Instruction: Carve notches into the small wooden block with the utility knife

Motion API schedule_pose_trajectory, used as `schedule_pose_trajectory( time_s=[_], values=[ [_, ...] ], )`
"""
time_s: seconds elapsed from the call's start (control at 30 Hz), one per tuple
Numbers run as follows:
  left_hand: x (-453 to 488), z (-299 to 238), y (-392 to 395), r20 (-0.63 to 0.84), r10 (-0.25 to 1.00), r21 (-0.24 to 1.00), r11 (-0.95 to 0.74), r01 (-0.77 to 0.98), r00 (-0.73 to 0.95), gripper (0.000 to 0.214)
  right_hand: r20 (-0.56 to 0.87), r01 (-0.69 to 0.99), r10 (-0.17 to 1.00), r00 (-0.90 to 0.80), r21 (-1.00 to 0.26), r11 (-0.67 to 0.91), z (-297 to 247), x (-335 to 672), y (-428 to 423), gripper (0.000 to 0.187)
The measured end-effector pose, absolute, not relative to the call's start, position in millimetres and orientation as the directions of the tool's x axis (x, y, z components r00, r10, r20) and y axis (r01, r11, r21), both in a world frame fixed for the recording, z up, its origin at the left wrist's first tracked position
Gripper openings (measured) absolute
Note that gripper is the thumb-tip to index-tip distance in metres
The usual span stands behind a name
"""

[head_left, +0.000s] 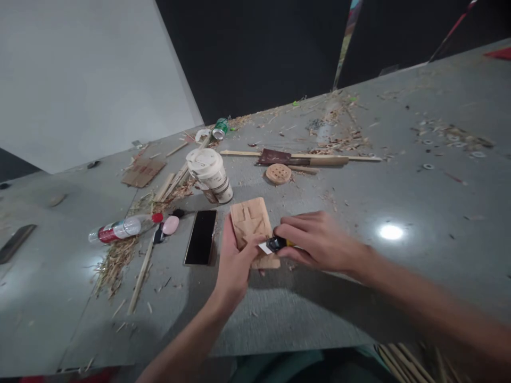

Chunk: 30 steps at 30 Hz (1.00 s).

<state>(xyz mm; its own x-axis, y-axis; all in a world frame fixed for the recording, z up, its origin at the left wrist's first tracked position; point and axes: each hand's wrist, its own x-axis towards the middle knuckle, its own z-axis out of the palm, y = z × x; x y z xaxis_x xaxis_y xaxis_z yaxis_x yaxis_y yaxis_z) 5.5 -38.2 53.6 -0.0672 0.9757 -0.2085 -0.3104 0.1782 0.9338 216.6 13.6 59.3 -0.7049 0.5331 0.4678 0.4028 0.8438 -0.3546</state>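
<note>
Brown wood makes up the block, which has a shape cut into its face. It is over the gray table, but I cannot tell if the two touch. The left hand is clamped on the left side of the block, with one finger on its face by the blade. To the right of the block, the right hand is wrapped tight around a black and yellow knife. Both hands are close together. Just left of the block lies a phone, and farther left is a bottle. Behind the block, a bit left, stands a white cup. Behind it, a bit right, is a round disc with holes. Far behind it, to the left, is a green can.
</note>
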Motion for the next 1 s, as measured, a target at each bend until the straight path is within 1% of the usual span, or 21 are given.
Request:
schedule_pose_trajectory(
  time_s=[0.1, 0.13, 0.2, 0.3, 0.37, 0.53, 0.6, 0.77, 1.0],
  values=[
    [0, 59, -56, -0.231, 0.973, 0.923, 0.211, -0.321, -0.023, 0.075, 0.48, 0.395, 0.481, -0.733, -0.275, 0.877, 65, 224, 12, 0.053],
    [-1, 60, -61, -0.225, 0.974, 0.921, 0.202, -0.332, -0.032, 0.08, 0.485, 0.388, 0.463, -0.742, -0.253, 0.886, 67, 227, 11, 0.052],
    [-3, 60, -71, -0.22, 0.973, 0.922, 0.183, -0.341, -0.073, 0.082, 0.489, 0.368, 0.427, -0.761, -0.217, 0.904, 71, 232, 6, 0.053],
    [3, 60, -80, -0.202, 0.965, 0.924, 0.13, -0.359, -0.169, 0.077, 0.491, 0.345, 0.384, -0.782, -0.173, 0.923, 73, 234, -6, 0.055],
    [8, 59, -82, -0.21, 0.957, 0.917, 0.121, -0.38, -0.201, 0.076, 0.488, 0.338, 0.363, -0.794, -0.143, 0.93, 73, 234, -14, 0.057],
    [14, 59, -89, -0.274, 0.939, 0.898, 0.172, -0.405, -0.208, 0.071, 0.451, 0.354, 0.34, -0.825, -0.055, 0.934, 72, 235, -28, 0.061],
    [14, 59, -93, -0.32, 0.925, 0.883, 0.213, -0.418, -0.206, 0.071, 0.441, 0.367, 0.338, -0.831, -0.02, 0.93, 70, 237, -30, 0.062],
    [16, 55, -104, -0.447, 0.868, 0.838, 0.321, -0.442, -0.217, 0.071, 0.475, 0.421, 0.336, -0.813, 0.081, 0.903, 62, 238, -26, 0.067],
    [10, 54, -109, -0.474, 0.831, 0.821, 0.298, -0.487, -0.29, 0.066, 0.505, 0.431, 0.307, -0.807, 0.147, 0.89, 48, 226, -14, 0.069]
  ],
)
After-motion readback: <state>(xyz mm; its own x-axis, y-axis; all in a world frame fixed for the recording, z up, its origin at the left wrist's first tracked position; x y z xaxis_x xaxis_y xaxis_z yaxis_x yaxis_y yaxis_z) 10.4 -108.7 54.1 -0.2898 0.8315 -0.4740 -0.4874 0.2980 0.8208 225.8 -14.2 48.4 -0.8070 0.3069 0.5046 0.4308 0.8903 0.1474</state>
